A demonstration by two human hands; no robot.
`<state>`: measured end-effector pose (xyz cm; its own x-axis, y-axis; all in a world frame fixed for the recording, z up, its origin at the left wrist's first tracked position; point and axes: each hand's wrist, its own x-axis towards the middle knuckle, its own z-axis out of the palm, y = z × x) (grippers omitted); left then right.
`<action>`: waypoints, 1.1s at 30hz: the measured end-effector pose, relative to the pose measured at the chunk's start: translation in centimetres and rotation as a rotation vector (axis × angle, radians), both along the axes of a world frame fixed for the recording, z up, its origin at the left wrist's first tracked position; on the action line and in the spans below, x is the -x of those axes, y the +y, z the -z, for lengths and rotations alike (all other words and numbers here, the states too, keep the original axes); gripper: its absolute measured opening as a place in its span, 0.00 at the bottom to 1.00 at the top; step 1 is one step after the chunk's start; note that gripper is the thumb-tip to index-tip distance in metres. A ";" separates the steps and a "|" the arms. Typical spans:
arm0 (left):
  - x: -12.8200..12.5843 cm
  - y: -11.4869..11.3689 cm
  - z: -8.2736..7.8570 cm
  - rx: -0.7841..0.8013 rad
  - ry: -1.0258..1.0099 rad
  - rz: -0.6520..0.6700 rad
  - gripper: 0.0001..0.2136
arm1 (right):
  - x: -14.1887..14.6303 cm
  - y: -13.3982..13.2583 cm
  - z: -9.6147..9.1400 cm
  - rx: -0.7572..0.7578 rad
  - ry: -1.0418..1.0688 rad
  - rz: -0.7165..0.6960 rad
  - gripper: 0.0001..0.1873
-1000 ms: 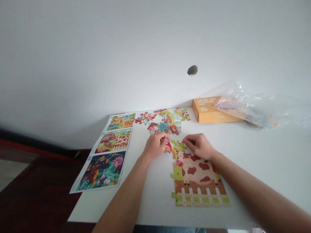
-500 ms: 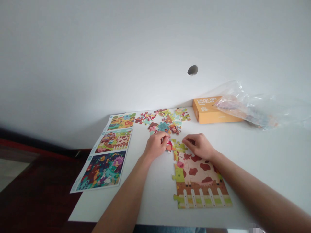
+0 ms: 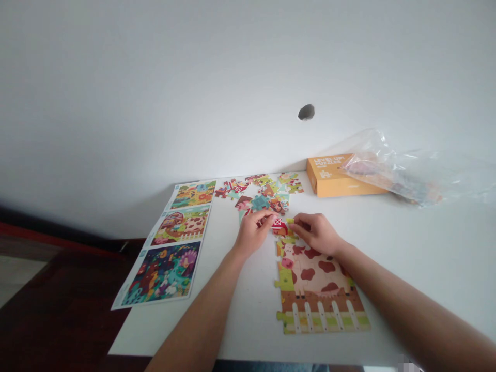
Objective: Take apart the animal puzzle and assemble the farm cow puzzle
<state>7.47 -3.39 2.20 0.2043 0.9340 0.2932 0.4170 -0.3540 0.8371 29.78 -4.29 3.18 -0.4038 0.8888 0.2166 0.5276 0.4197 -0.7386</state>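
My left hand [image 3: 253, 233] pinches a red barn jigsaw piece [image 3: 277, 223] between its fingertips, just above the top edge of an assembled farm puzzle [image 3: 314, 287] showing a spotted cow and a white fence. My right hand [image 3: 316, 232] rests its fingertips on the puzzle's green top pieces, right beside the barn piece, and holds nothing. A heap of loose puzzle pieces [image 3: 259, 192] lies just beyond both hands.
A printed sheet of farm pictures [image 3: 166, 243] lies along the left side of the white table [image 3: 426, 258]. At the back right stand an orange puzzle box [image 3: 335, 178] and a crumpled clear plastic bag [image 3: 395, 173]. A white wall rises behind the table.
The barn piece has moved right, out from under my left fingers, and now shows more clearly at the puzzle's top edge. My left hand has shifted slightly right with it.
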 end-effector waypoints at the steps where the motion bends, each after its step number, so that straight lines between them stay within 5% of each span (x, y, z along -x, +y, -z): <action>1: 0.1 0.1 -0.1 -0.025 0.020 -0.008 0.11 | -0.1 0.1 0.0 -0.003 0.009 0.026 0.16; 6: 0.3 0.2 -0.4 -0.215 0.247 0.072 0.16 | -0.5 0.3 0.3 0.001 0.083 0.172 0.15; 13: 0.4 0.1 0.2 -0.188 0.466 0.197 0.23 | 0.2 -0.7 -0.6 0.042 0.047 -0.149 0.12; 23: 0.4 0.8 0.5 -0.241 0.612 -0.022 0.16 | -0.2 -0.5 -0.5 0.019 -0.022 -0.171 0.11; 30: 0.5 0.8 0.5 -0.238 0.574 -0.071 0.03 | -0.2 -0.4 -0.6 -0.074 0.080 0.070 0.15; 33: -0.3 0.6 0.3 -0.217 0.571 -0.141 0.06 | -0.2 -0.2 -0.3 -0.068 0.107 0.165 0.14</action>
<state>7.72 -2.77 1.86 0.2635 0.8949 0.3601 0.8324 -0.3996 0.3841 30.00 -4.51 3.48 -0.2250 0.9231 0.3119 0.5131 0.3844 -0.7674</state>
